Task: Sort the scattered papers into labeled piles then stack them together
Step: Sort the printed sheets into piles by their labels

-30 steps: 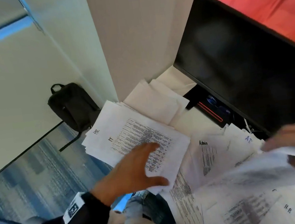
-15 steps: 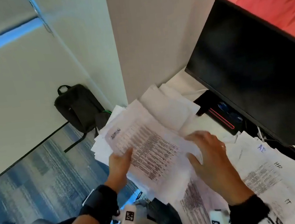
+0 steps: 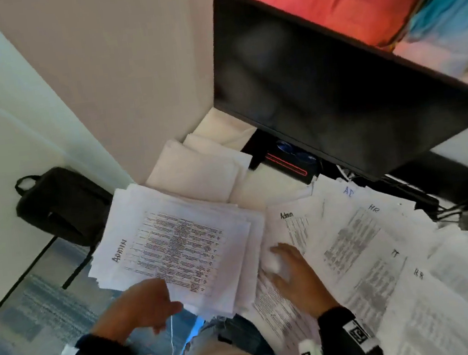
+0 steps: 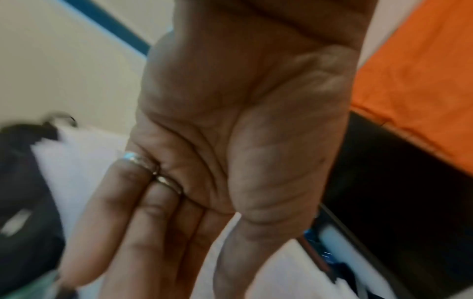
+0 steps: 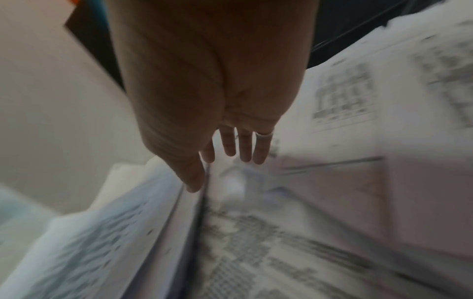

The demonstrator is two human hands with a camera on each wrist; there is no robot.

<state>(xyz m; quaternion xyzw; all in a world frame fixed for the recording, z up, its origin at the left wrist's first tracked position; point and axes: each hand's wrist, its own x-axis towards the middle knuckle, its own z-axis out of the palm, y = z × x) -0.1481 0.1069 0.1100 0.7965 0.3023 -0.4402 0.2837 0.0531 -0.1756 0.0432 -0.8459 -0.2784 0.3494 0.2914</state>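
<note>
A pile of printed papers (image 3: 176,249) lies at the desk's left end, its top sheet marked "Admin". My left hand (image 3: 151,302) hovers at the pile's near edge and holds nothing; the left wrist view shows its fingers (image 4: 143,232) straight. To the right of the pile, my right hand (image 3: 289,268) lies flat on the scattered papers (image 3: 362,250), just below another sheet marked "Admin" (image 3: 291,223). Its fingers (image 5: 243,147) are straight in the right wrist view. Sheets marked HR and IT spread further right.
A black monitor (image 3: 333,82) stands at the back right, with a black device with a red stripe (image 3: 287,165) and cables (image 3: 412,196) under it. Blank white sheets (image 3: 205,172) lie behind the pile. A black backpack (image 3: 59,204) sits on the floor left.
Half a second ago both hands held the Admin sheet over the left pile. It now lies on the pile; the left hand has drawn back and the right has moved onto the scattered papers.
</note>
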